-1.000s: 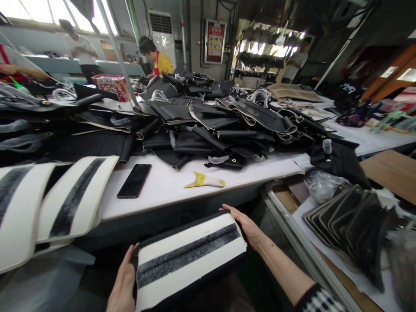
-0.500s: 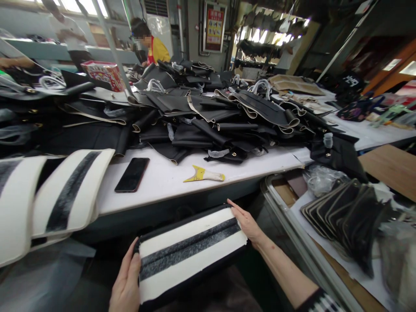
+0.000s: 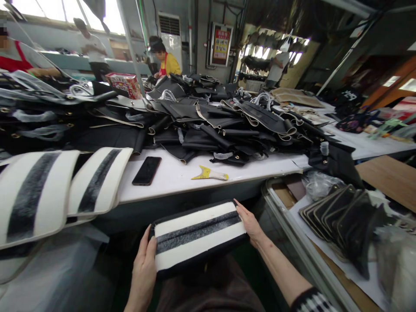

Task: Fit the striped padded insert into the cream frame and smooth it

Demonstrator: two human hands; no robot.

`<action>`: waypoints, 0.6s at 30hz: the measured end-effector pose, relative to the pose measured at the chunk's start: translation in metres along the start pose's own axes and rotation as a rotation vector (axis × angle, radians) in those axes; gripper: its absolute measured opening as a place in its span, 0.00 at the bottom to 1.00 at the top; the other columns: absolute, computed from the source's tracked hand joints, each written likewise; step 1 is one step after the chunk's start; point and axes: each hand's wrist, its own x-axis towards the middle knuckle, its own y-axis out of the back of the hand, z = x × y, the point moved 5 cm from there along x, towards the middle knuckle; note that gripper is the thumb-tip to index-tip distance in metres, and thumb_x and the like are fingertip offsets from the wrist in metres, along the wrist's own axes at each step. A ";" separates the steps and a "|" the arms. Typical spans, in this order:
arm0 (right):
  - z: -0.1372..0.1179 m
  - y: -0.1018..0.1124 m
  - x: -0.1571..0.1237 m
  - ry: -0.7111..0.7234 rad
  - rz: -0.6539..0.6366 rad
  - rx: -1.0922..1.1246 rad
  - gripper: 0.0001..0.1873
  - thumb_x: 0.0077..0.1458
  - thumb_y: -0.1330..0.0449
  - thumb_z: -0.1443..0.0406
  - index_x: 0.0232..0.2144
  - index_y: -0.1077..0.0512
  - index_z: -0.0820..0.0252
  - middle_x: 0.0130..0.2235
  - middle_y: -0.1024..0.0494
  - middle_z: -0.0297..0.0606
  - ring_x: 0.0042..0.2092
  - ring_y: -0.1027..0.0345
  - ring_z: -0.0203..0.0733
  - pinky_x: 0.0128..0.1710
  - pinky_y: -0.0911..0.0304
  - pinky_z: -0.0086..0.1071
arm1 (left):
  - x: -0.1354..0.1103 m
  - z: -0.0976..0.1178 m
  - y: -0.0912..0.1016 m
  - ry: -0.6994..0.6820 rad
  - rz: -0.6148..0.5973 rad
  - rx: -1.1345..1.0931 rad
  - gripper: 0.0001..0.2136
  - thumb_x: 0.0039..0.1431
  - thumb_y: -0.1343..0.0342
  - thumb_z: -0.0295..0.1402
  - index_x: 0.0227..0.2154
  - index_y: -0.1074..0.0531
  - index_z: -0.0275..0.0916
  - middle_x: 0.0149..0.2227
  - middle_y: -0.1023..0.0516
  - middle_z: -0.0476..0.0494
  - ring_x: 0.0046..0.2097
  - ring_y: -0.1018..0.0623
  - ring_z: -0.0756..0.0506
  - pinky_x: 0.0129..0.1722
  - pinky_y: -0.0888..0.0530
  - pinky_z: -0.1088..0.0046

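Between my hands is a flat rectangular panel [image 3: 198, 253], white with a dark fuzzy stripe along its length and black material round its edges. My left hand [image 3: 144, 255] grips its left end, thumb on the face. At the right end my right hand [image 3: 250, 223] is closed on the edge, its fingers partly hidden behind. The panel is tilted, right end higher, over my lap and in front of the table. A yellow-and-white scraper-like tool [image 3: 210, 173] and a black phone [image 3: 147, 170] lie on the white tabletop [image 3: 175, 182] beyond it.
Large white panels with dark stripes [image 3: 97, 182] overhang the table's left edge. Black leather-like pieces [image 3: 208, 117] are heaped across the table. Dark curved pieces [image 3: 341, 216] stand in a row on the right, beside a metal-framed edge [image 3: 292, 225]. Several people are farther back.
The camera view has shifted, so the table items sit farther right. The panel stays in both hands, now slightly less tilted.
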 end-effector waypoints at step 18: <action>0.012 0.013 -0.028 0.190 0.105 -0.112 0.37 0.52 0.40 0.50 0.60 0.35 0.60 0.45 0.20 0.40 0.44 0.27 0.46 0.47 0.33 0.37 | -0.029 -0.001 0.001 0.016 -0.022 -0.115 0.27 0.64 0.53 0.47 0.64 0.42 0.45 0.62 0.35 0.43 0.63 0.35 0.39 0.65 0.43 0.60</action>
